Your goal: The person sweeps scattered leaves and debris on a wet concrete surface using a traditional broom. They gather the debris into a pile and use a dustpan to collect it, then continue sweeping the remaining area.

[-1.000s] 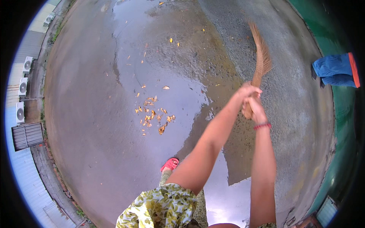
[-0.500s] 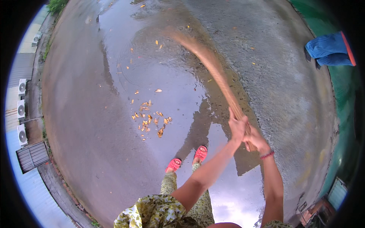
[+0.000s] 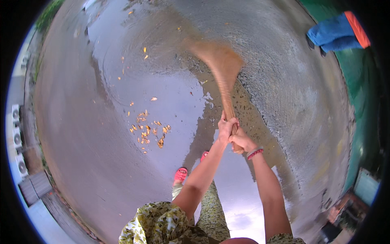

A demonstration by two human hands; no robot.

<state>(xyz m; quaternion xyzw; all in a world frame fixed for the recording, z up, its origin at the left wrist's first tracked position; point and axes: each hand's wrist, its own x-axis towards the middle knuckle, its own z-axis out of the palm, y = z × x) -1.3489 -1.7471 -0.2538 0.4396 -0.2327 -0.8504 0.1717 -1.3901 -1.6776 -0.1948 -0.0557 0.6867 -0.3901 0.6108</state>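
A brown stick broom [image 3: 226, 83] reaches away from me over the wet ground, its far end fanned out and smeared by motion. My left hand [image 3: 226, 129] is wrapped round the broom's narrow bound end, higher up. Just below it, close to the butt, my right hand [image 3: 243, 140] is closed round the same end; a red bracelet sits on that wrist. To the left of the broom, a loose cluster of yellow-brown fallen leaves [image 3: 147, 131] lies in the shallow puddle [image 3: 178, 95], apart from the bristles.
More single leaves [image 3: 145, 49] are scattered farther off. My feet in red sandals [image 3: 180, 175] stand in the water. Rough concrete [image 3: 292, 97] spreads to the right. A person in blue trousers [image 3: 333, 32] stands at the far right by a green surface [image 3: 357, 89]. Outdoor air-conditioner units [image 3: 17, 137] line the left.
Both hands have moved left with the broom. Its far end, narrow before, is now spread into a wide fan. The whole view has shifted, and the leaf cluster sits slightly farther left.
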